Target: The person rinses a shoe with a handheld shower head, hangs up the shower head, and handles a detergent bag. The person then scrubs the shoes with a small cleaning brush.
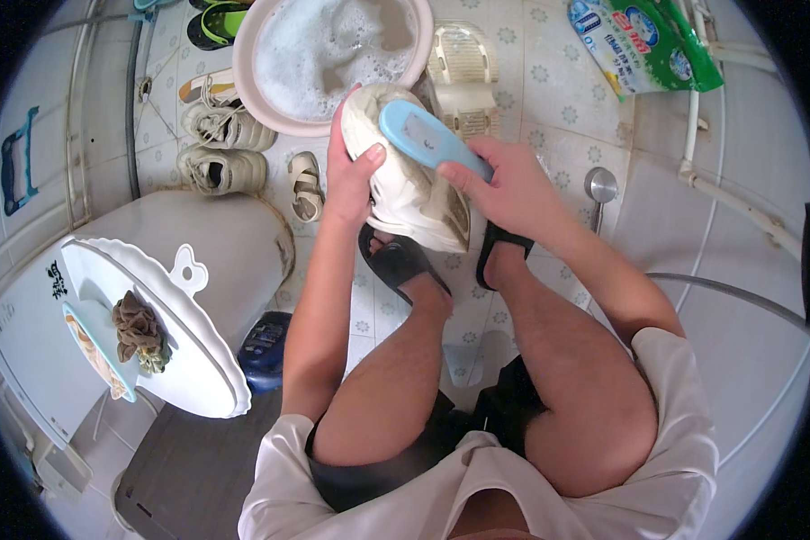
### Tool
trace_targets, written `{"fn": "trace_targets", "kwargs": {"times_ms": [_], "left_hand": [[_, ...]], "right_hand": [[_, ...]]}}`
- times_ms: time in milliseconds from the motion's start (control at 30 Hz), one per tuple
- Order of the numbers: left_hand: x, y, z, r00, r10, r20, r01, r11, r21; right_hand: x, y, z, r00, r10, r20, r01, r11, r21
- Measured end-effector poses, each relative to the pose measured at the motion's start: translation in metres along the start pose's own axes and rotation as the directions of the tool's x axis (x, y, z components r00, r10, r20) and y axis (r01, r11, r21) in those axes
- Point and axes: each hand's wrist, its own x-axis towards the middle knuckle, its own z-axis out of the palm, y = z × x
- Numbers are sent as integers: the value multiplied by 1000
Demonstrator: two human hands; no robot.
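Note:
In front of my knees, my left hand (355, 175) grips a cream-white shoe (400, 193) by its side, fingers behind it and thumb on top. The shoe is tilted over the floor near the basin's front rim. My right hand (511, 191) is closed around the narrow end of a light blue scrub brush (420, 135). The brush's broad head lies over the shoe's upper part; its bristles are hidden underneath. Just beyond the shoe stands a pink basin (243, 67) full of white suds.
Several pale shoes (228, 126) and a small sandal (306, 186) stand left of the basin. A plastic slipper (463, 58) lies to its right. A green detergent pouch (643, 45) is at the far right. The toilet (216, 225) is on my left, its lid raised.

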Motion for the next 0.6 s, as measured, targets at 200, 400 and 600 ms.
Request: {"fn": "trace_targets", "kwargs": {"times_ms": [200,400,600], "left_hand": [[4,-2,-1,995,50,81,-43,995,-86],[6,3,-5,998,-9,-59,-1,985,-173],[5,-4,0,999,8,-48,-15,987,-158]], "right_hand": [[11,18,-12,996,85,-8,-86,995,-60],[-9,-2,-2,1000,-7,21,6,999,34],[15,-15,-6,1000,1,24,0,999,-48]]}}
